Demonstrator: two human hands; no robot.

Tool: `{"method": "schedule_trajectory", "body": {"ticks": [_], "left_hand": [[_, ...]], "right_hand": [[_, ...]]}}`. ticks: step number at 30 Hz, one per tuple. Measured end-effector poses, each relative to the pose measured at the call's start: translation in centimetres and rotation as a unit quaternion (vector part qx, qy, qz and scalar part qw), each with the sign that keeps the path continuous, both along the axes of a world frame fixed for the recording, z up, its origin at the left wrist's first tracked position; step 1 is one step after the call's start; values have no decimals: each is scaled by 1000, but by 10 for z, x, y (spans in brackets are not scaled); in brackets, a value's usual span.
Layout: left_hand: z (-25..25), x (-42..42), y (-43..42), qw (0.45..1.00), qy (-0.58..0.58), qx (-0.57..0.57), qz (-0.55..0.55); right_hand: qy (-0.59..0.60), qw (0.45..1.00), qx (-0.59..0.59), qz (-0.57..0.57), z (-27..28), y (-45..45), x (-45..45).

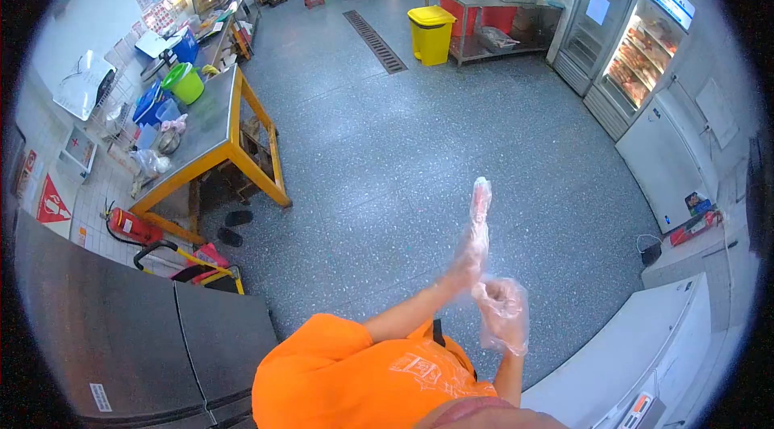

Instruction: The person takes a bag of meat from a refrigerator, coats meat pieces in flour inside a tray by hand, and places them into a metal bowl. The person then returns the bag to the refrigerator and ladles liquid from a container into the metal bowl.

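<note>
My left hand (pixel 476 247) is inside a clear disposable plastic glove (pixel 481 191), its fingers stretched out and pointing away from me. Beside the left wrist is my right hand (pixel 504 312), also in a loose clear plastic glove. The right fingers are curled at the cuff end of the left glove and appear to pinch it; the fingertips are partly hidden. Both hands are in front of my orange shirt (pixel 347 364), above the floor.
At left stands a yellow-framed metal table (pixel 218 135) with a green bucket (pixel 184 84). Below it are a fire extinguisher (pixel 133 226) and a folded trolley (pixel 218 269). White chest freezers (pixel 621 340) line the right, near a lit display fridge (pixel 641 58). A yellow bin (pixel 431 35) stands farther off.
</note>
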State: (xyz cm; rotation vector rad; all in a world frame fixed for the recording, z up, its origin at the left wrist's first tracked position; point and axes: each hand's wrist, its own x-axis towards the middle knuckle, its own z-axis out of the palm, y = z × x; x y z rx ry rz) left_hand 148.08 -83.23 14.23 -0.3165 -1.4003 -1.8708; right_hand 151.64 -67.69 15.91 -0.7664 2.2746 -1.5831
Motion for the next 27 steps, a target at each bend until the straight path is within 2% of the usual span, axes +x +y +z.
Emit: {"method": "schedule_trajectory", "body": {"ticks": [1,2,3,4,7,10,13,14,16,17,19,21,22,24,26,27], "left_hand": [[-7,-6,-8,998,-45,-27,18],[-13,-10,-15,994,-91,-56,35],[-20,-9,-22,974,-100,-186,86],[-21,-12,-25,984,-79,-150,63],[-25,-27,-32,999,-2,-41,13],[-28,-30,-57,997,-57,-44,13],[-5,-14,-88,975,-147,-164,14],[5,-10,-91,955,-193,-223,5],[16,-3,-83,874,-259,-385,-147],[26,3,-77,813,-286,-457,-219],[48,21,-53,767,-282,-482,-315],[-8,23,-21,809,-209,-439,-330],[-28,22,-12,828,-170,-415,-337],[-33,21,-11,828,-176,-393,-361],[-34,21,-10,821,-193,-383,-377],[-34,21,-8,814,-206,-385,-382]], "right_hand": [[25,998,-54,-25,10,-12,0],[81,996,-28,0,5,-19,-5],[134,991,-2,25,-3,-24,-9],[190,980,24,50,-7,-29,-13],[183,973,109,84,-3,-33,-16],[88,990,43,98,-9,-25,-22],[-104,986,-118,-60,-41,-17,-22],[-173,947,-250,-100,-31,-23,-27],[-299,801,-491,-170,-9,-34,-38],[-295,824,-450,-179,-11,-36,-42],[-289,863,-365,-198,-28,-40,-52],[-130,952,-250,-119,-86,-24,-67],[-155,944,-267,-113,-97,-18,-73],[-205,926,-300,-104,-118,-7,-85],[-395,815,-384,-181,-70,-16,-74],[-386,822,-371,-194,-72,-13,-75]]}}
